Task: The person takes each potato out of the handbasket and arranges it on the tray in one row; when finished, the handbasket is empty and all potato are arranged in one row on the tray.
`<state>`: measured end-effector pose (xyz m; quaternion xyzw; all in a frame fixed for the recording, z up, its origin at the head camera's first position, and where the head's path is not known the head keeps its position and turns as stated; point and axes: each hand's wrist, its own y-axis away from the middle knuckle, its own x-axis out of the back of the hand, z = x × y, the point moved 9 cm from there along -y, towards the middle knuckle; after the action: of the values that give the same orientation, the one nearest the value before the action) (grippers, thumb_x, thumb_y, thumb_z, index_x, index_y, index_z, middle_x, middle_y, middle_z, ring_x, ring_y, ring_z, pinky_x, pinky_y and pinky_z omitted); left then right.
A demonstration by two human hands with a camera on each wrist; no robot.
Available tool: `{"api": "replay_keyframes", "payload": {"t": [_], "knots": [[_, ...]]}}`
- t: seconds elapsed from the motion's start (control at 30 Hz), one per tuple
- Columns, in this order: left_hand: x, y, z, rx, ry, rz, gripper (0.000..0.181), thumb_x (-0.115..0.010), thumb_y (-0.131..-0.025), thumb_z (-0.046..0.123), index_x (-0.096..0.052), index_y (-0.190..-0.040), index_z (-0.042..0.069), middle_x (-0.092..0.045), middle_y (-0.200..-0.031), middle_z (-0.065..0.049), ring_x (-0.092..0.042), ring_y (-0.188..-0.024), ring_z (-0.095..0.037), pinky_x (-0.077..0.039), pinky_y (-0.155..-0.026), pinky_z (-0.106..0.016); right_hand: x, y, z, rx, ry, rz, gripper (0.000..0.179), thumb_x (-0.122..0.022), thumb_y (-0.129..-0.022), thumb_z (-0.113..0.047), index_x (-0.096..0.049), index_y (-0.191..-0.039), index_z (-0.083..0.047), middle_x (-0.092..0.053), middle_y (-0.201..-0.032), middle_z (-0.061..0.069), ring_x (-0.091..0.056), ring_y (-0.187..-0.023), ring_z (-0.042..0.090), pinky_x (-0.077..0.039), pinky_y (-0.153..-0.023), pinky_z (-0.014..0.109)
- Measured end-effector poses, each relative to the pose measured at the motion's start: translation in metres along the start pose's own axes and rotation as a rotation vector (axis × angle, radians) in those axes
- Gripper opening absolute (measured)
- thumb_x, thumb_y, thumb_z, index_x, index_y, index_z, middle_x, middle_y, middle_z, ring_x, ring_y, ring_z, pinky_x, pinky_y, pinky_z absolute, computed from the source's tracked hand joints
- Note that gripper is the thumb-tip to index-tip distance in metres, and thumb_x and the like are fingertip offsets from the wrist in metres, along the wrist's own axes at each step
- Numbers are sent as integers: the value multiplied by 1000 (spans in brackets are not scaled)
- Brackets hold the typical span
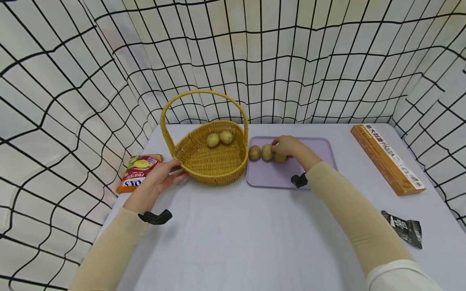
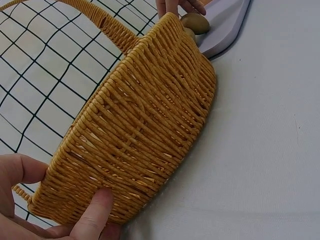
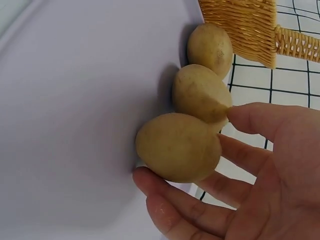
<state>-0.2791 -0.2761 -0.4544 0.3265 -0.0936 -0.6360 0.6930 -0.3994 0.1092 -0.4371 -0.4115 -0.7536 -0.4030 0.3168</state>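
Note:
On the left of the table a yellow wicker basket with a tall handle holds two potatoes towards its back. My left hand grips its left end, the thumb at the rim and a finger against the woven outside. Right beside the basket lies a pale purple tray with three potatoes in a row along its far side. My right hand has its fingers curled about the rightmost potato. Its thumb tip touches the middle potato; the third potato is nearest the basket.
A red and yellow snack bag lies left of the basket, behind my left hand. An orange-brown pasta box lies at the right, with a small black packet nearer me. Black netting encloses the table's back and sides.

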Motion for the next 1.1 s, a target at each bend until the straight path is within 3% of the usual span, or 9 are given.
{"api": "replay_keyframes", "payload": {"t": [0.17, 0.33, 0.5, 0.6, 0.67, 0.9, 1.1], "knots": [[0, -1, 0, 0, 8, -8, 39, -51, -108, 13, -44, -147, 13, -38, -154, -8, -47, -136, -22, -39, -119, -41, 2, 2, 3, -28, -28, -11, 52, -53, -100, -29, -55, -147, -7, -57, -141, 26, -60, -69, 22, -48, -53, 27], [1, 0, 1, 1, 6, -17, 39, -53, -108, 15, -45, -146, 15, -39, -153, -7, -49, -134, -21, -40, -118, -40, 7, 5, 1, -34, -28, -10, 53, -54, -100, -31, -55, -147, -7, -62, -131, 23, -61, -73, 25, -56, -65, 35], [-2, 0, 1, 4, 3, -30, 47, -50, -109, 14, -36, -154, 15, -37, -156, -7, -42, -142, -24, -38, -119, -41, 17, 11, -5, -17, 24, 18, 53, -54, -100, -33, -56, -145, -4, -60, -139, 24, -64, -97, 34, -60, -72, 39], [-2, 0, 1, 6, 2, -31, 48, -49, -109, 14, -35, -155, 14, -37, -156, -7, -41, -143, -24, -38, -119, -41, 29, 18, -16, 6, 52, 56, 51, -53, -102, -34, -58, -142, -3, -58, -144, 24, -65, -106, 37, -60, -77, 40], [-2, 0, 2, 8, 2, -31, 48, -49, -109, 14, -35, -155, 15, -37, -155, -7, -42, -142, -24, -39, -118, -40, 35, 22, -26, 16, 61, 69, 50, -52, -103, -35, -58, -141, -3, -60, -141, 22, -66, -103, 34, -59, -80, 40], [-1, 2, 2, 5, -10, -31, 46, -49, -110, 15, -37, -154, 15, -38, -155, -7, -49, -133, -21, -38, -119, -40, 43, 39, -65, 67, 83, 55, 51, -54, -102, -39, -59, -141, -6, -61, -142, 19, -64, -116, 35, -55, -99, 50], [-2, 2, 2, -17, -37, -44, 40, -50, -110, 16, -42, -148, 12, -41, -151, -6, -49, -133, -22, -37, -120, -41, 38, 60, -108, 150, 58, -22, 46, -51, -107, -36, -60, -141, -7, -70, -125, 14, -70, -103, 29, -56, -96, 46]]}}
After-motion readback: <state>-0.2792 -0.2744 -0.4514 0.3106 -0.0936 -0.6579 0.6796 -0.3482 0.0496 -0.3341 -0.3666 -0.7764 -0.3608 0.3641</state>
